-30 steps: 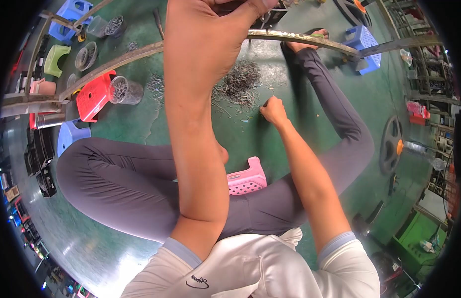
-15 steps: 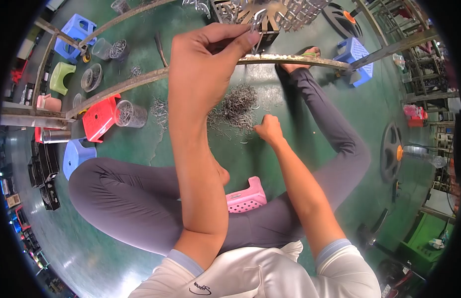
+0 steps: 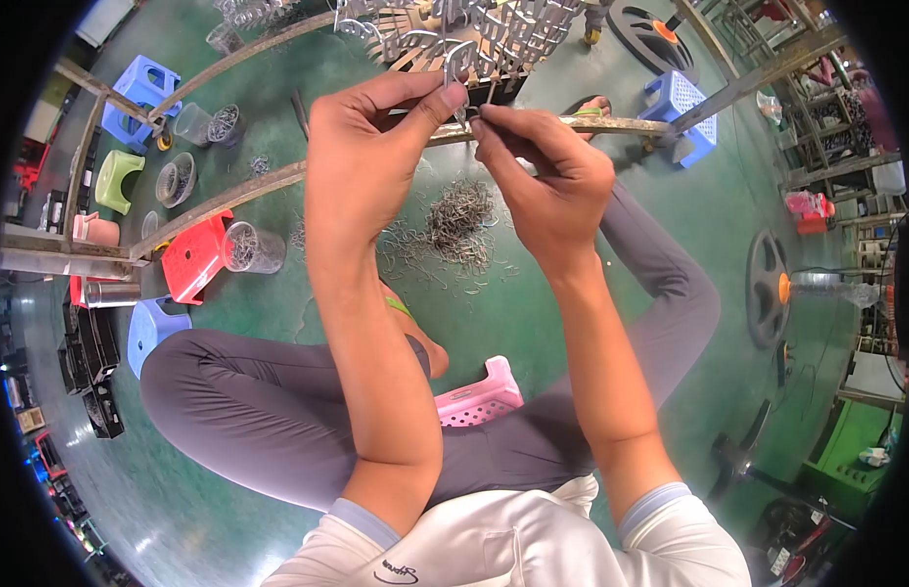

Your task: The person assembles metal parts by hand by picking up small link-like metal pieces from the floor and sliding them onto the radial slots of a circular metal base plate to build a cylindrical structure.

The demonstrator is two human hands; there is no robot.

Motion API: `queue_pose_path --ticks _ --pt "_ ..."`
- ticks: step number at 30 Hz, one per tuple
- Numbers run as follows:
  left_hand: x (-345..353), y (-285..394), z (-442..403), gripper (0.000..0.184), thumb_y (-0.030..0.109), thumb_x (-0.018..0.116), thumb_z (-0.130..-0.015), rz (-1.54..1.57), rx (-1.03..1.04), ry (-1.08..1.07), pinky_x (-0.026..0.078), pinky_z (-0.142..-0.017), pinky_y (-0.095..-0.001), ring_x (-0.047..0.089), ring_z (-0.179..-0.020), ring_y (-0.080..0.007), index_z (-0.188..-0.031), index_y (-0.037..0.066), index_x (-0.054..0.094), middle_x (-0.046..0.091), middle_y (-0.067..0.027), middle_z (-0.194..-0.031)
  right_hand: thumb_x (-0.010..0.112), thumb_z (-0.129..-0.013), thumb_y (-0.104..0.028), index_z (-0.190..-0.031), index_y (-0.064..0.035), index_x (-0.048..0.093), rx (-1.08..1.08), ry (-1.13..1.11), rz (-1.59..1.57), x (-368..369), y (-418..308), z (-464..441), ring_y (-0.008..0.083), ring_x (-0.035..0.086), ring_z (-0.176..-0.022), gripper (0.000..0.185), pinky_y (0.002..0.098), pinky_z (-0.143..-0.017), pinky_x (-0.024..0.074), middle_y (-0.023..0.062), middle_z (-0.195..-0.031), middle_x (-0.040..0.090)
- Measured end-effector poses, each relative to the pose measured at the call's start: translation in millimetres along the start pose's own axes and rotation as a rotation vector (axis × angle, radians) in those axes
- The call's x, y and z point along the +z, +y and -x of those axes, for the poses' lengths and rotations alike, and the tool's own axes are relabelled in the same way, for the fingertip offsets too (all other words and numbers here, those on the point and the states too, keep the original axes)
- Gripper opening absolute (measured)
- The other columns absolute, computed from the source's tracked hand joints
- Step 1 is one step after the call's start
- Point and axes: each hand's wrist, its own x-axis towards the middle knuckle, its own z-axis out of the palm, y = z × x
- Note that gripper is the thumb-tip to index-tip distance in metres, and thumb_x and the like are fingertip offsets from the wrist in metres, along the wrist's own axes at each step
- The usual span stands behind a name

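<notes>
My left hand (image 3: 376, 147) pinches a shiny curved metal piece (image 3: 457, 73) between thumb and fingertips, in front of the metal rail. Close to its right, my right hand (image 3: 552, 176) has thumb and index finger pressed together at the lower end of that piece; what lies between them is too small to make out. Behind both hands hang rows of similar silvery metal pieces (image 3: 543, 39). On the green floor below the hands lies a pile of small metal hooks (image 3: 460, 220), with loose ones scattered round it.
A metal rail (image 3: 249, 186) crosses in front of me. To the left are a red stool (image 3: 195, 256), a clear tub of hooks (image 3: 254, 249), and blue (image 3: 156, 328) and green stools (image 3: 117, 181). A pink stool (image 3: 479, 396) stands between my legs. A blue stool (image 3: 681, 115) is at the right.
My right hand has risen from beside the floor pile to the metal piece at my left hand. My left hand still pinches its piece. More of the hanging rows shows at the top.
</notes>
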Motion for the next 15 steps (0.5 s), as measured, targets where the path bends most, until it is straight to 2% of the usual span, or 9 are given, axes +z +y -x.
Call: queue_pose_path --ticks 2,8,11,14,15 --pt "0.8 -0.4 1.0 0.025 0.012 0.085 -0.09 0.013 0.019 0.01 0.051 -0.071 -0.0241 0.066 -0.08 -0.0074 -0.109 -0.004 0.08 0.078 -0.0049 -0.09 0.079 -0.086 0.005 -0.103 0.0047 0.077 0.022 -0.019 -0.008 3.8 1.7 0.2 0.0157 0.076 -0.078 0.018 0.0264 -0.073 0.0585 0.0113 -0.086 0.077" --pt "1.0 3.0 5.0 0.025 0.013 0.082 -0.093 0.043 0.088 0.066 0.054 -0.076 -0.0251 0.07 -0.084 -0.0102 -0.111 -0.004 0.079 0.079 -0.0054 -0.094 0.08 -0.086 0.0 -0.1 0.0032 0.078 0.023 -0.049 0.067 9.7 3.5 -6.7 0.0195 0.079 -0.079 0.014 0.029 -0.073 0.06 0.0131 -0.088 0.079" --pt "-12.1 -8.7 6.1 0.023 0.012 0.079 -0.094 -0.051 -0.002 0.109 0.056 -0.079 -0.0274 0.073 -0.086 -0.0127 -0.111 -0.004 0.079 0.08 -0.0083 -0.095 0.08 -0.087 -0.002 -0.099 0.0022 0.078 0.045 -0.072 0.109 15.1 4.9 -16.4 0.019 0.08 -0.08 0.013 0.0292 -0.073 0.0602 0.0128 -0.087 0.08" --pt "-18.4 -15.6 7.5 0.021 0.009 0.076 -0.093 -0.317 -0.08 0.058 0.057 -0.078 -0.0296 0.075 -0.086 -0.0141 -0.109 -0.004 0.079 0.081 -0.0113 -0.095 0.079 -0.088 -0.003 -0.099 0.0026 0.078 0.064 -0.071 0.083 19.6 13.6 -23.4 0.0182 0.079 -0.08 0.012 0.029 -0.072 0.06 0.013 -0.087 0.08" --pt "-18.1 -19.5 6.9 0.021 0.008 0.076 -0.093 -0.258 -0.062 0.053 0.057 -0.077 -0.0298 0.075 -0.085 -0.0142 -0.109 -0.004 0.079 0.081 -0.0115 -0.095 0.079 -0.088 -0.003 -0.099 0.0028 0.078 0.067 -0.075 0.093 21.1 13.8 -25.9 0.0179 0.079 -0.079 0.013 0.029 -0.072 0.0599 0.0131 -0.086 0.08"
